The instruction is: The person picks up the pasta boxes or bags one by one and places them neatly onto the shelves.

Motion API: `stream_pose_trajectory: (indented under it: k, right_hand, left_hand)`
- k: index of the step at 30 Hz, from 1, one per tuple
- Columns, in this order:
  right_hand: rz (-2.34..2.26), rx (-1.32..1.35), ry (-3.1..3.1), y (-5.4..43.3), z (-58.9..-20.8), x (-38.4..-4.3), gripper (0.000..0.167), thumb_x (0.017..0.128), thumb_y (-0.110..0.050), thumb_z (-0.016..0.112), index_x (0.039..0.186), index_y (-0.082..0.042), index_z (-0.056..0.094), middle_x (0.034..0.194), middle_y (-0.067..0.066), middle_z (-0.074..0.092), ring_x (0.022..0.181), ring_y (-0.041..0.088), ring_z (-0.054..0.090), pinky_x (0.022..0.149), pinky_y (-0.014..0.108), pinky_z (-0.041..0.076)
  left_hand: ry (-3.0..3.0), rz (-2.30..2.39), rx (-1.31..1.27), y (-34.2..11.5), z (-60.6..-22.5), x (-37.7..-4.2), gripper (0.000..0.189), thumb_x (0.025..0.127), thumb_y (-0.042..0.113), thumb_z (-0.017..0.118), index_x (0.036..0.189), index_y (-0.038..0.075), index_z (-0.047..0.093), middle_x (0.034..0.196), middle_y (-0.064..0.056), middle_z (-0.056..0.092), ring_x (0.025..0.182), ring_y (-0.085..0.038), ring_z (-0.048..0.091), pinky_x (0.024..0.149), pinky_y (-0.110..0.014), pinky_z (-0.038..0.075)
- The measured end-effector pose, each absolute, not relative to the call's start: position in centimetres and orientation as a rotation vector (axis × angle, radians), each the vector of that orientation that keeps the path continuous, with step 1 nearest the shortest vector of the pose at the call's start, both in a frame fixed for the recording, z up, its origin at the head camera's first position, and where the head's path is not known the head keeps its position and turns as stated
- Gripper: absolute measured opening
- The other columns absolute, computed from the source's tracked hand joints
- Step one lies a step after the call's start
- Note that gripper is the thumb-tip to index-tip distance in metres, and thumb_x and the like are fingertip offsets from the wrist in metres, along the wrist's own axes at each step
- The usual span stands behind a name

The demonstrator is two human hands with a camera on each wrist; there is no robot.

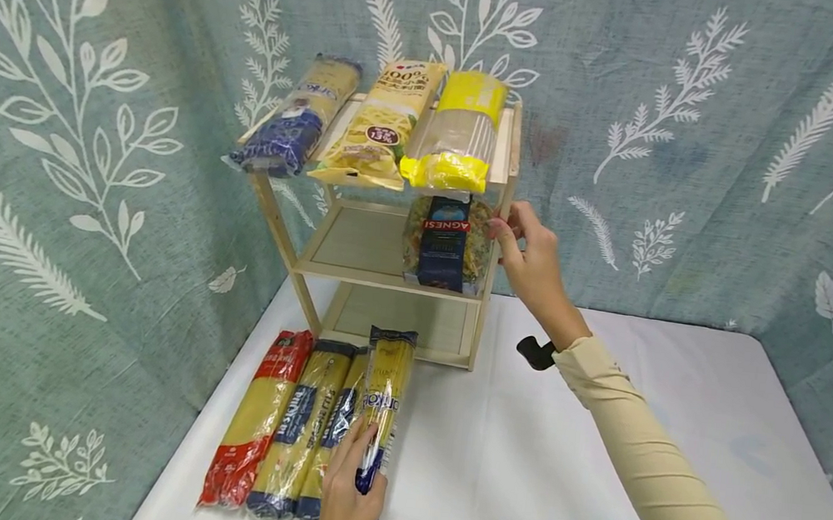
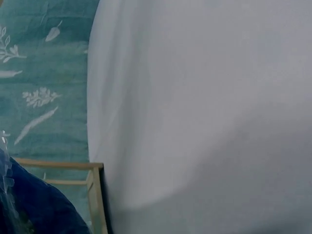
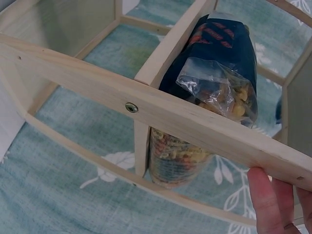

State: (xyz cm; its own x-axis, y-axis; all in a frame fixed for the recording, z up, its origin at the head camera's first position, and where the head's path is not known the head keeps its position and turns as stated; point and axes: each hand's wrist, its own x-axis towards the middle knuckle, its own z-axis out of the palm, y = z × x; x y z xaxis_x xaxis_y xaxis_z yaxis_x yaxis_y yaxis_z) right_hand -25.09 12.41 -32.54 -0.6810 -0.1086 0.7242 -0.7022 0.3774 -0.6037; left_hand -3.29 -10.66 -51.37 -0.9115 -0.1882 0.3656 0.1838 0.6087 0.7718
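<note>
My left hand (image 1: 351, 492) grips the lower part of a spaghetti packet (image 1: 389, 374) with a dark blue top and blue lettering. It partly covers the packet beside it. Dark blue wrapping (image 2: 41, 200) fills the lower left corner of the left wrist view. On the right, my right hand (image 1: 533, 254) holds the front right post of a wooden shelf rack (image 1: 495, 259); the right wrist view shows its fingers (image 3: 265, 195) against the wood. Just inside that post, a bag of multicoloured pasta (image 1: 444, 246) labelled AGNESI stands on the middle shelf.
On the top shelf lie a blue-ended pasta packet (image 1: 298, 119), a cream packet (image 1: 384, 123) and a yellow-and-clear packet (image 1: 462, 126). A red-ended packet (image 1: 259, 412) and blue-labelled spaghetti packets (image 1: 303, 425) lie on the white tablecloth (image 1: 591, 478). Patterned green curtains (image 1: 668, 150) hang behind.
</note>
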Motion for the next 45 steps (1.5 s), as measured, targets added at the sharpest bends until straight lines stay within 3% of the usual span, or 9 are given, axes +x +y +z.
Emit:
stream_pose_trajectory:
  k: [9,13,20,23,31,37,41,45]
  right_hand:
    - [1.301,0.685,-2.012,12.2,-32.6,-25.2,0.009,0.094,-0.003,0.055,0.099,0.004,0.055,0.079,0.013,0.063,0.060,0.023,0.055,0.043,0.028,0.050]
    - [1.290,0.672,-2.025,12.0,-32.4,-24.9,0.010,0.095,-0.002,0.054,0.099,0.007,0.054,0.079,0.018,0.062,0.060,0.024,0.054,0.043,0.031,0.051]
    - [1.287,0.692,-2.019,11.3,-30.1,-22.3,0.007,0.094,0.004,0.052,0.096,0.010,0.052,0.078,0.020,0.060,0.060,0.024,0.053,0.047,0.015,0.046]
    - [1.294,0.696,-2.010,11.4,-29.8,-22.0,0.007,0.094,0.004,0.053,0.096,0.011,0.053,0.077,0.020,0.060,0.059,0.024,0.053,0.046,0.013,0.045]
    - [1.309,0.685,-2.030,11.3,-30.0,-22.1,0.010,0.095,0.001,0.052,0.098,0.010,0.053,0.078,0.020,0.060,0.061,0.025,0.054,0.045,0.038,0.053]
    - [1.301,0.682,-2.031,11.3,-30.0,-22.2,0.010,0.095,0.001,0.052,0.098,0.010,0.053,0.078,0.019,0.060,0.061,0.024,0.054,0.045,0.036,0.052]
    - [1.313,0.692,-2.025,11.3,-30.1,-22.3,0.008,0.095,0.002,0.051,0.098,0.009,0.053,0.079,0.019,0.060,0.061,0.025,0.054,0.046,0.040,0.053]
    - [1.333,0.698,-2.022,11.4,-30.2,-22.3,0.008,0.095,0.002,0.050,0.098,0.009,0.053,0.080,0.019,0.060,0.062,0.025,0.053,0.046,0.043,0.053]
  left_hand:
    - [-2.411,-1.274,-0.019,-12.0,-50.2,-3.5,0.068,0.069,-0.018,0.066,0.131,0.006,0.056,0.142,-0.017,0.043,0.125,-0.040,0.044,0.087,-0.054,0.049]
    - [-2.388,-1.276,-0.009,-12.4,-49.8,-3.5,0.068,0.069,-0.017,0.066,0.131,0.007,0.056,0.143,-0.015,0.043,0.125,-0.037,0.044,0.085,-0.050,0.051]
    - [-2.379,-1.215,-0.024,-12.8,-48.8,-3.4,0.070,0.067,-0.019,0.067,0.131,0.007,0.056,0.143,-0.014,0.042,0.126,-0.040,0.042,0.088,-0.054,0.049]
    - [-2.367,-1.179,-0.052,-12.8,-48.3,-3.4,0.072,0.065,-0.020,0.066,0.131,0.008,0.056,0.143,-0.014,0.043,0.125,-0.041,0.043,0.087,-0.054,0.048]
    - [-2.363,-1.151,-0.053,-12.7,-47.1,-2.8,0.073,0.064,-0.018,0.068,0.131,0.010,0.057,0.144,-0.006,0.043,0.127,-0.034,0.043,0.094,-0.049,0.045]
    - [-2.336,-1.104,-0.072,-13.0,-46.3,-2.6,0.076,0.060,-0.019,0.069,0.130,0.009,0.058,0.142,-0.008,0.045,0.125,-0.035,0.046,0.093,-0.047,0.045]
    - [-2.333,-1.108,-0.073,-13.2,-45.5,-2.5,0.077,0.061,-0.020,0.069,0.131,0.010,0.057,0.142,-0.009,0.045,0.126,-0.034,0.045,0.092,-0.047,0.046]
    - [-2.332,-1.137,-0.091,-13.5,-44.7,-2.6,0.077,0.063,-0.021,0.067,0.132,0.011,0.056,0.143,-0.010,0.043,0.126,-0.033,0.044,0.094,-0.031,0.046]
